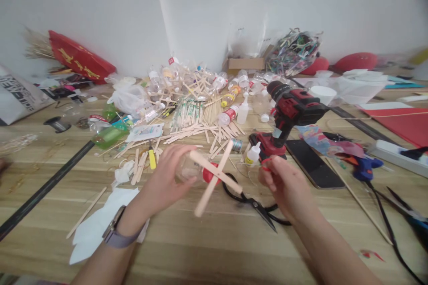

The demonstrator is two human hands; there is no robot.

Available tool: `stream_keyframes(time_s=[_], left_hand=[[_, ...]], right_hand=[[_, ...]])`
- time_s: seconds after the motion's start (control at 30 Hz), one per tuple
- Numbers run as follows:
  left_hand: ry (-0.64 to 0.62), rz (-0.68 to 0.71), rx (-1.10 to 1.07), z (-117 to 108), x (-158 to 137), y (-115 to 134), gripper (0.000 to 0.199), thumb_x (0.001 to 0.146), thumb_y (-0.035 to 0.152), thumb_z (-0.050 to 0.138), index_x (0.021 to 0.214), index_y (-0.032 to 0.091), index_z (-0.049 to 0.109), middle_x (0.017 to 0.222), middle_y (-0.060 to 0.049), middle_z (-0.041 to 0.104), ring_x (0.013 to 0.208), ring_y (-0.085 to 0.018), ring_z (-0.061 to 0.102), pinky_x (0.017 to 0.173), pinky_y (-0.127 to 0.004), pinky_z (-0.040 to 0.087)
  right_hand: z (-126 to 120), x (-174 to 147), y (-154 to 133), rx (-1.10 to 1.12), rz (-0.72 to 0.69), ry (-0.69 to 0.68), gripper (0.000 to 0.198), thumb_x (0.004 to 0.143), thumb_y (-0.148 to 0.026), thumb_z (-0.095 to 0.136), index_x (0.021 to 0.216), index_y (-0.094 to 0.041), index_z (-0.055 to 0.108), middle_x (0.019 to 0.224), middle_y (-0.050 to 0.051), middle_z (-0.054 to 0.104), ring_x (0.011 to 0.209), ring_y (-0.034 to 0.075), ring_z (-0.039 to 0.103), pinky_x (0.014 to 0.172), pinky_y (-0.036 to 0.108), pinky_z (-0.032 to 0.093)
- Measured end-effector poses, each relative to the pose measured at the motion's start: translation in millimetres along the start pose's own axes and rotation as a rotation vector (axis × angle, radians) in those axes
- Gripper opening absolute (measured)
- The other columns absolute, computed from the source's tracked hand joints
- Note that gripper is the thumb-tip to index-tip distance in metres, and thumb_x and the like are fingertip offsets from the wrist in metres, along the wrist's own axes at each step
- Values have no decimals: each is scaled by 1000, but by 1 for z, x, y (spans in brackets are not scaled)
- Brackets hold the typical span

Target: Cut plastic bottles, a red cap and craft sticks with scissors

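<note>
At the far left a white bag [22,98] with black lettering stands on the wooden table [174,249], and a red packet [82,60] with gold characters leans near the wall. A black rod [43,191] runs diagonally toward a green plastic bottle [110,136]. Nearer the person lies a torn white sheet [100,222], partly behind the left wrist, which wears a watch [115,222]. A yellow-handled tool [152,158] lies just beyond the left hand [175,171].

That hand is wrapped around a clear plastic bottle [189,169], held tilted over the table between the person's arms, its red cap [210,173] toward the right. At the cap, 2 wooden craft sticks [218,173] cross in an X. Behind them spreads a heap of loose sticks and small bottles.

Black-handled scissors [256,205] lie between the hands, blades toward the person. The right hand [284,182] pinches a small red strip [266,165] between thumb and finger, near a glue bottle [253,153]. Behind it a red-and-black cordless drill [290,109] stands upright; rightward come a smartphone [314,164], a blue glue gun [366,168] and a white power strip [399,156].
</note>
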State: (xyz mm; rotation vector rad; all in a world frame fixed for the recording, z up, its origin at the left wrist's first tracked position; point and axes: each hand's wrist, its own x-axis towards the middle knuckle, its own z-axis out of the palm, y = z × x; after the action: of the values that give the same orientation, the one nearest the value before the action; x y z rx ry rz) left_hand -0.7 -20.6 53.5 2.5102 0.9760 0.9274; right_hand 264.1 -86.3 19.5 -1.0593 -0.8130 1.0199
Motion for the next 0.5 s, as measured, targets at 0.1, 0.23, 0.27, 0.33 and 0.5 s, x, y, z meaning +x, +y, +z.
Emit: stream_keyframes(time_s=[0.1,0.23,0.27,0.33,0.5], left_hand=[[-2,-9,-23,-5,-1,-4,51,83,21,69,129,28,47,128,-8,59,122,-27,54,106,-46,45],[28,-22,-52,-8,-3,-10,53,81,21,70,128,29,48,128,-6,59,123,-27,54,107,-47,44],[29,-24,-49,-8,-3,-12,54,81,21,72,128,30,48,128,-6,59,123,-27,54,109,-48,43],[22,-2,-47,-8,-4,-15,55,81,19,71,129,30,47,128,-6,59,124,-27,54,112,-50,39],[-37,106,-52,-6,-2,-20,55,85,23,70,132,31,43,130,-7,59,125,-27,53,115,-51,34]], right_hand=[[-8,6,-6,14,-40,84,55,69,-61,80,53,-20,48,43,-6,38,43,7,31,45,22,29],[-15,10,-13,17,-82,163,56,67,-59,82,50,-20,45,41,-7,36,43,7,28,44,23,27],[-16,10,-14,14,-89,175,57,67,-59,82,49,-21,44,41,-7,35,42,7,28,44,23,26],[-17,10,-19,14,-97,195,57,66,-58,83,49,-21,44,41,-7,35,42,7,27,44,23,25],[-19,9,-26,11,-131,202,56,68,-54,83,49,-21,43,41,-7,34,42,7,26,44,24,25]])
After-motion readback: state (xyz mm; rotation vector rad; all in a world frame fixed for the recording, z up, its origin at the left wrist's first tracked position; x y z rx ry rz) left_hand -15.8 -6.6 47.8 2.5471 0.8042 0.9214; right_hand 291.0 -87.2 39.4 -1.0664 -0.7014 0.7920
